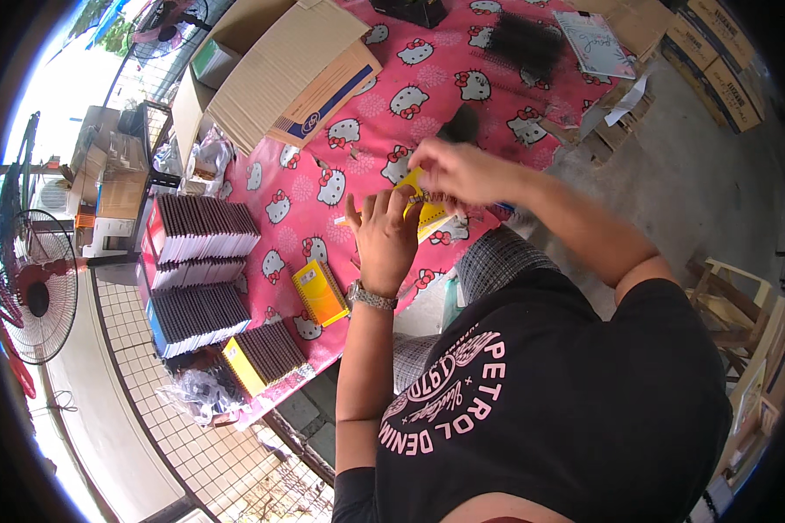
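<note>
A yellow notebook (429, 228) with white pages lies at a slant on the table in front of me, a dark spiral coil (429, 200) along its edge. My left hand (384, 235) grips the notebook from the left, fingers bent over its cover. Just beyond, my right hand (462, 174) is curled at the coil's right end. Motion blurs its fingertips, and whatever they pinch is hidden. A finished-looking yellow spiral notebook (320, 293) rests flat to the left of my left wrist.
Stacks of spiral notebooks (202, 231) line the table's left side, with yellow ones (266, 356) nearest. A large open cardboard box (292, 74) stands at the far left. Black coils (523, 45) and a pale printed cover (595, 44) lie at the far right on the pink patterned tablecloth (275, 235).
</note>
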A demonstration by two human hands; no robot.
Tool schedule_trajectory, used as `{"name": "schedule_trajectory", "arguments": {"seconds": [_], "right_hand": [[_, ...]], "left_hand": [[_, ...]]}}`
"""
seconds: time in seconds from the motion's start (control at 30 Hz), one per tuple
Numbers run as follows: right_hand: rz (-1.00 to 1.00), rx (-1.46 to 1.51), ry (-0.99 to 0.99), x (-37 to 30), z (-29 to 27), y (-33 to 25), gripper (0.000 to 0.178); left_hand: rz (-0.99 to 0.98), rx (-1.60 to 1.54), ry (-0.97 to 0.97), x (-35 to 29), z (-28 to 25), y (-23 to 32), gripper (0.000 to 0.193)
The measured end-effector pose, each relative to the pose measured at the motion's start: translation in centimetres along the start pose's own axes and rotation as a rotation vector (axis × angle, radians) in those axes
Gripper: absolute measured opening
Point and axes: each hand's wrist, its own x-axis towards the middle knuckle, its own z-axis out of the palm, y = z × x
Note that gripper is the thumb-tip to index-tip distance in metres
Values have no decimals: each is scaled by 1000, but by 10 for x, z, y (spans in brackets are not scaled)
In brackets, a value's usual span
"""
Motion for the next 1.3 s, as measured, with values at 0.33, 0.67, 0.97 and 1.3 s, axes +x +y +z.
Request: {"name": "schedule_trajectory", "arguments": {"seconds": [0.33, 0.67, 0.97, 1.3], "right_hand": [[-37, -223, -152, 50, -51, 46, 46], [-2, 436, -599, 35, -39, 12, 54], [-183, 85, -666, 58, -39, 0, 50], [-7, 125, -684, 62, -27, -17, 45]], "left_hand": [[-162, 155, 22, -8, -1, -6, 31], [-46, -85, 71, 1, 2, -15, 32], [-81, -147, 146, -9, -7, -50, 29], [-116, -309, 40, -8, -11, -57, 27]]}}
